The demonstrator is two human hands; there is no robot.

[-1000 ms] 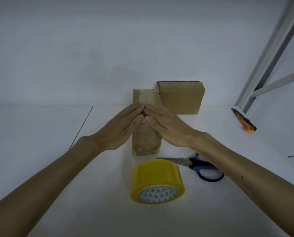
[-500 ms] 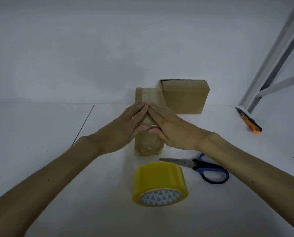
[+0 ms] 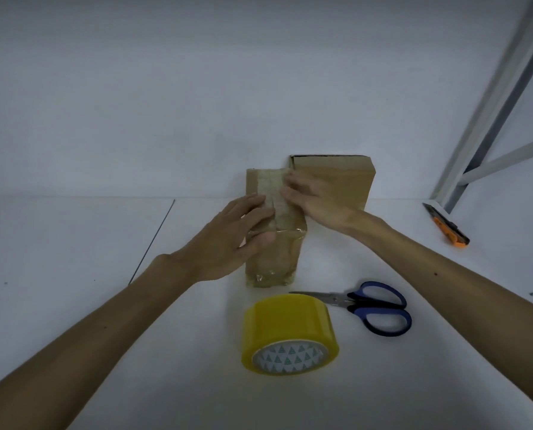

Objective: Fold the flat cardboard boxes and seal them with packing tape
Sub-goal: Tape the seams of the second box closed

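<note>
I log on my feed: blue-handled scissors (image 3: 345,301), blades closed, flat on the white table (image 3: 72,243); orange-and-black utility knife (image 3: 446,226) near the foot of a grey metal frame (image 3: 494,103), far right; thin dark seam (image 3: 152,242) across the tabletop, left

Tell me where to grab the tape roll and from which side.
Take the tape roll from above, thumb on the near flat face and fingers on the far one. It seems to stand on its rim with its core facing you, so the yellow band is up top; the scissors crowd its right.
</note>
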